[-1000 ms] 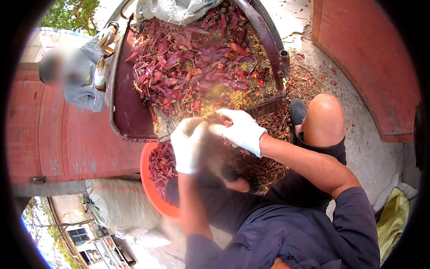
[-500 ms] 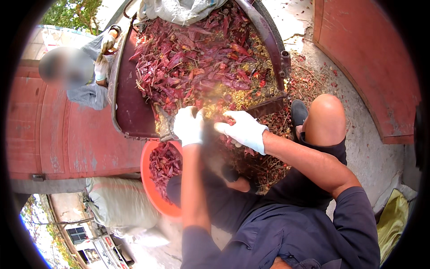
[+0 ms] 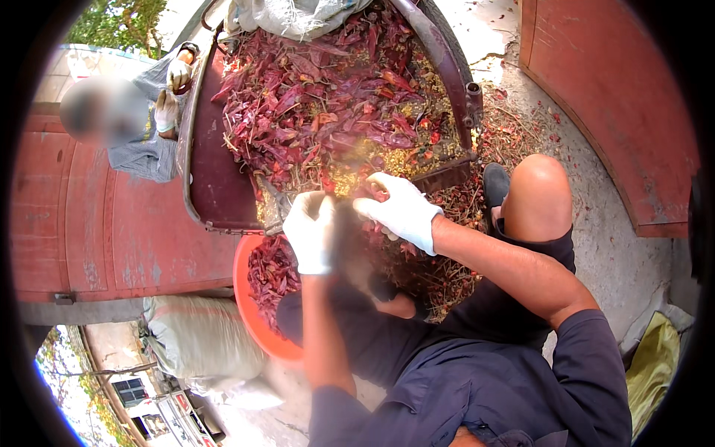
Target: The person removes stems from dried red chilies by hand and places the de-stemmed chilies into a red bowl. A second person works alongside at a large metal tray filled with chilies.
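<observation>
A heap of dried red chili peppers (image 3: 298,112), mixed with stems and yellow seeds (image 3: 410,164), fills a dark red metal cart bed (image 3: 227,167) in front of me. Both my hands wear white gloves and work at the bed's near edge. My left hand (image 3: 309,229) is closed in a pinch at the fingertips; what it grips, if anything, is too small to name. Just to its right, my right hand (image 3: 402,211) has curled fingers around a red piece of dried chili pepper (image 3: 380,195). A hazy smear blurs the area between the hands.
An orange basin (image 3: 242,298) of chili peppers stands below the bed's near-left corner, beside a stuffed pale sack (image 3: 197,335). A co-worker's gloved hands (image 3: 171,97) are at the bed's left side. Red metal panels (image 3: 611,97) flank both sides. Stems and scraps (image 3: 514,134) litter the ground.
My left hand has drawn slightly down and toward me, away from the heap. My right hand has shifted a little up and left. The co-worker's hands have moved slightly apart.
</observation>
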A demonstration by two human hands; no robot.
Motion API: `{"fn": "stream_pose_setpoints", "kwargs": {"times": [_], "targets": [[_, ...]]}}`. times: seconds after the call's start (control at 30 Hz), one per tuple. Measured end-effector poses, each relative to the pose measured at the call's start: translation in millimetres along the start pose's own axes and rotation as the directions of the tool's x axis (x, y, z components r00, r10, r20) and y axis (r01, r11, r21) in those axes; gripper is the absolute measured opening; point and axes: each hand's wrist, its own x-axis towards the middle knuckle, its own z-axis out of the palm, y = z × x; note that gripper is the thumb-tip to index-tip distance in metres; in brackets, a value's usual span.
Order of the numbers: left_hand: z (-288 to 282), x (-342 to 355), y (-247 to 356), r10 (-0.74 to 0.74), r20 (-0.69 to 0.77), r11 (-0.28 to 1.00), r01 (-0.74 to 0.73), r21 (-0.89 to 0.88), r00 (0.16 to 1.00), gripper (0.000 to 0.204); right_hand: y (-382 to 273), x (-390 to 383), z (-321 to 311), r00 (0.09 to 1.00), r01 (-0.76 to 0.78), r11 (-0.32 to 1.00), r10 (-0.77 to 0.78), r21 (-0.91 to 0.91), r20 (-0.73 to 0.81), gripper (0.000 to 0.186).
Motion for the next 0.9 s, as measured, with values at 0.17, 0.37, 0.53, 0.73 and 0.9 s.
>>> {"fn": "stream_pose_setpoints", "kwargs": {"times": [0.17,0.37,0.53,0.73,0.9], "targets": [[0,-40,17,0.043,0.179,0.999,-0.046,0.012,0.983,0.015,0,-8,3,0.998,0.058,0.997,-0.055,-0.060,0.042,0.032],[-17,-31,11,-0.195,0.350,0.889,0.316,-0.332,0.916,0.021,6,-8,-4,0.975,0.165,0.929,-0.205,-0.332,-0.089,0.037],[4,-2,-12,-0.224,0.176,0.953,0.253,-0.168,0.959,0.021,1,-23,-5,0.952,0.172,0.931,-0.073,-0.321,0.297,0.032],[40,14,-7,0.242,0.179,0.847,-0.297,0.441,0.954,0.022,-9,-29,-3,0.861,0.169,0.906,0.055,-0.387,0.506,0.028],[45,25,-24,0.250,0.124,0.825,-0.278,0.491,0.960,0.016,-10,-27,-6,0.896,0.229,0.897,-0.042,-0.378,0.442,0.030]]}}
